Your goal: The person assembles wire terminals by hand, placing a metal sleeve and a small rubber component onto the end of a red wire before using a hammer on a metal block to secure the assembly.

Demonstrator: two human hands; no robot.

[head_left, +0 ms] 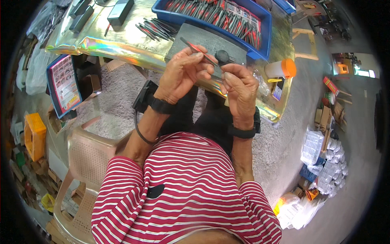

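Observation:
Between the thumb and fingers of my left hand (180, 75) is a slim red and black pen-shaped tool (194, 47), slanting down toward my right hand. The fingers of my right hand (241, 87) are pinched together close to the tool's lower end; whatever is in that pinch is too small to make out. Both hands are above the table's near edge, in front of a grey board (195, 34). A round black knob-like piece (222, 56) sits on the board, just behind my right fingertips. Several similar black and red tools (156, 29) lie loose left of the board.
Behind the board, a blue tray (266, 32) holds many red and black tools. An orange-lidded jar (288, 68) stands at the table's right. A dark box (120, 12) lies back left. Beside me are a plastic chair (91, 150) and a yellow crate (34, 136); bagged goods (329, 171) lie right.

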